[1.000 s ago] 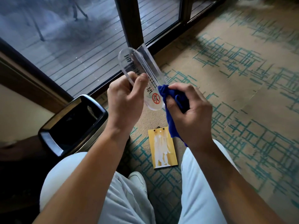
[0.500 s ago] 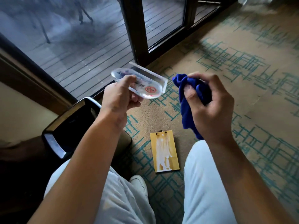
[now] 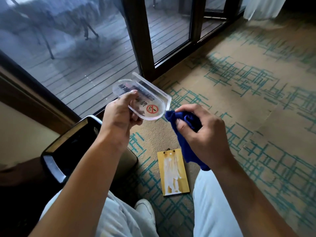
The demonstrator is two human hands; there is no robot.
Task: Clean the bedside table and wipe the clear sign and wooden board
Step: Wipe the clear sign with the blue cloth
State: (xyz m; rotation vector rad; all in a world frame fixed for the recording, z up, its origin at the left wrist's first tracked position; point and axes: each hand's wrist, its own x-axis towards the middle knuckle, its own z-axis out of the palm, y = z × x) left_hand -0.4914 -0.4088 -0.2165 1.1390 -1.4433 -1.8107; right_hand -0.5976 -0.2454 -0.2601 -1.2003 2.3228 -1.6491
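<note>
My left hand (image 3: 119, 117) grips the clear sign (image 3: 147, 98), an acrylic plate with dark lettering and a red no-smoking symbol, held tilted in the air. My right hand (image 3: 205, 135) is closed on a bunched blue cloth (image 3: 186, 127), whose tip touches the sign's lower right edge. The wooden board (image 3: 172, 173), yellow with a pale white figure on it, lies flat on the carpet between my knees, below both hands.
A black bin with a chrome rim (image 3: 71, 147) stands on the left beside my left forearm. Dark-framed glass doors (image 3: 136, 48) run along the back, with a wet deck outside. Patterned beige and teal carpet (image 3: 248, 100) covers the floor. A white shoe (image 3: 145, 211) shows below.
The right hand with the cloth came back toward the sign after pulling away; the cloth tip now touches the sign's edge. The left hand turned the sign flatter.
</note>
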